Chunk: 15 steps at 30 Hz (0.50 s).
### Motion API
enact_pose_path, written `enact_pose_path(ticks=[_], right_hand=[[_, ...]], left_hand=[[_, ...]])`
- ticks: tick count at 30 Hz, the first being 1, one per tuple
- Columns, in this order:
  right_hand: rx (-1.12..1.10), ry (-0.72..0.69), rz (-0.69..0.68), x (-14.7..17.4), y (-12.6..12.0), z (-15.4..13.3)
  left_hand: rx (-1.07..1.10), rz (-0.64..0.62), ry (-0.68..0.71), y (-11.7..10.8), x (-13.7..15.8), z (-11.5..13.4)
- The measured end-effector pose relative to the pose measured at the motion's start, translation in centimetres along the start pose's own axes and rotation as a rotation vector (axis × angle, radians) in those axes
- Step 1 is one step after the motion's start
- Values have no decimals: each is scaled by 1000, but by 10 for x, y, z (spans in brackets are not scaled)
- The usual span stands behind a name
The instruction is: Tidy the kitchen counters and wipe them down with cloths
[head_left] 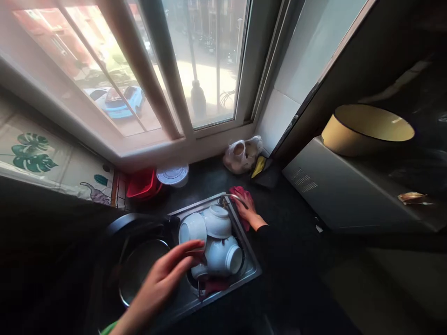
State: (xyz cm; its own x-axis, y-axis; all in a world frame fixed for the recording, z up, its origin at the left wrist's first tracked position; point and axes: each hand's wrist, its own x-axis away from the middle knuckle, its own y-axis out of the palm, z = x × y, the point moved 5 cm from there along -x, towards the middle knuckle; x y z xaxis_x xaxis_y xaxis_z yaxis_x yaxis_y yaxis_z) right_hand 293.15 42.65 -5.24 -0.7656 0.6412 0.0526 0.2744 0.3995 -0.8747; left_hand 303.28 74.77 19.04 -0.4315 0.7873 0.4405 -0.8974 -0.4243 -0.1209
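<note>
My right hand (250,215) presses on a crumpled red cloth (241,194) on the dark counter, just right of the sink, behind the thin curved faucet (240,200). Its fingertips are partly hidden by cloth and faucet. Over the sink's left part, my left hand (165,274) reaches out with fingers stretched and thumb apart, slightly blurred. Those fingers are in front of a pile of white bowls, among them an upper bowl (218,222) and a lower bowl (223,257) tipped on its side. The bowls are heaped in the metal sink (256,270).
Left of the bowls lies a dark round pan (139,267). Along the window stand a red basket (141,183), a lidded clear tub (172,175) and a plastic bag (242,156). At right, a yellow basin (366,130) rests on a grey appliance (335,195).
</note>
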Motion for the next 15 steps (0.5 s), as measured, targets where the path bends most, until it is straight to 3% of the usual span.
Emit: enact_pose_path(ticks=[2, 4, 7, 9, 12, 14, 15], right_hand=[[0, -38, 72, 13, 5, 24], [-24, -36, 189, 52, 3, 62], [-126, 50, 359, 130, -11, 122], [-263, 189, 463, 177, -21, 145], [-649, 495, 559, 223, -26, 138], [-994, 596, 465, 235, -21, 105], [-1136, 559, 365, 236, -20, 84]], left_hand=[[-27, -86, 6, 69, -40, -32], [-65, -140, -6, 120, -72, -64], [-204, -194, 94, 171, -101, -93], [-265, -219, 132, 196, -112, -105], [-267, -289, 158, 238, -125, -115], [-229, -320, 207, 264, -133, -119], [-196, -305, 248, 273, -137, -120]])
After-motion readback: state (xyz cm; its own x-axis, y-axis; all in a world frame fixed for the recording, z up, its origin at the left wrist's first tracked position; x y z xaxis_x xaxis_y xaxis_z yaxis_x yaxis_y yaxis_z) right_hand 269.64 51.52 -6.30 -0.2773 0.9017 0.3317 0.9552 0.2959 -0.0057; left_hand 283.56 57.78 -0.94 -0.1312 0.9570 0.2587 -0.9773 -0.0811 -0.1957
